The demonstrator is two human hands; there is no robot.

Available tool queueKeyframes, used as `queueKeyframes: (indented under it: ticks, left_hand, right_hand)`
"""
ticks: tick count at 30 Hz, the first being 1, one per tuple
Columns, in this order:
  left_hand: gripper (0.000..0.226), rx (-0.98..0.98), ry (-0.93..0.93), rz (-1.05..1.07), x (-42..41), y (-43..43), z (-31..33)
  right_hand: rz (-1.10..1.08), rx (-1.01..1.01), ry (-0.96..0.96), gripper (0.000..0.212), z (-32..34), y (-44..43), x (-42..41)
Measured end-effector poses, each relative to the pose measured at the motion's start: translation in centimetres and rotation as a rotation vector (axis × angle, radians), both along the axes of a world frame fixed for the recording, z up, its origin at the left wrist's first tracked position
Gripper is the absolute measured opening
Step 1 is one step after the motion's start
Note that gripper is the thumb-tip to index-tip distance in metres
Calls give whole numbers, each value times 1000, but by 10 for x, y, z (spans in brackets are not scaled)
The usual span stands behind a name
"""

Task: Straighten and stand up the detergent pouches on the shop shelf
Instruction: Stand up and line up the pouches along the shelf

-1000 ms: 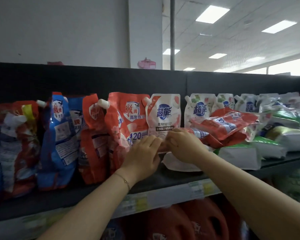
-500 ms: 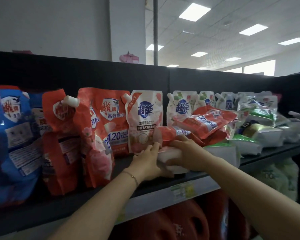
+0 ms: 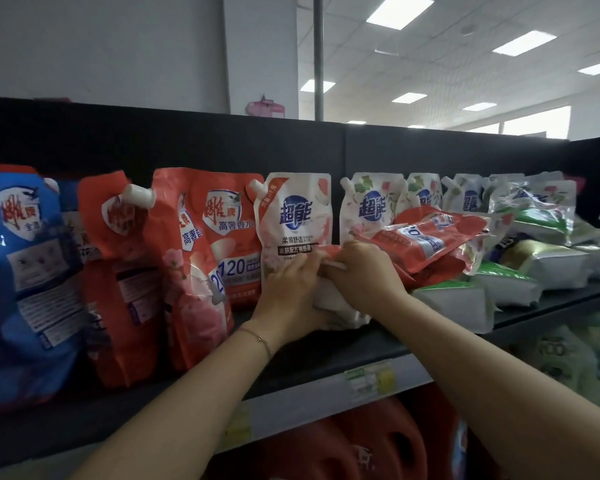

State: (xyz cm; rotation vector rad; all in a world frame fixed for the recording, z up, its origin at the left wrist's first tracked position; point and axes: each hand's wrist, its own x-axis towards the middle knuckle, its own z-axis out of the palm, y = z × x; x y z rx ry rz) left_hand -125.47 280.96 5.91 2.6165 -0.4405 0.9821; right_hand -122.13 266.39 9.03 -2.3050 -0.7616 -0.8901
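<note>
Both my hands meet at the middle of the black shelf on a fallen pouch with a white base and a red top. My left hand holds its left side and my right hand grips its upper edge; most of the pouch is hidden under them. Behind stands an upright white pouch with blue lettering. To the right, a red pouch lies tilted across other flat pouches. Upright red pouches and a blue pouch stand to the left.
More white pouches stand along the back panel at the right. Green and white packs lie flat at the shelf's right end. A price label strip runs along the front edge. Red jugs fill the shelf below.
The camera has shifted slightly relative to the shelf. Both hands have closed in on the fallen pouch and lifted its red top up in front of the upright white pouch.
</note>
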Motion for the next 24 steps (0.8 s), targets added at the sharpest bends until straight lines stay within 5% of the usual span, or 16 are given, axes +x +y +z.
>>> queueKeyframes:
  ticks: [9,11,18,24]
  left_hand:
    - [20,-490,-76,-59,-14,38,46]
    - [10,-546,-138,-15,-18,48,54]
    - [18,-531,-221,73,-42,53,86]
    - [25,-650,-272,152,-74,64,113]
  right_hand:
    - [474,459,198,30,39,-6,-20]
    - [405,436,96,25,29,-11,-13]
    - [182,458,-327,28,-13,-11,0]
    - [229,385,-429,30,-9,3,-5]
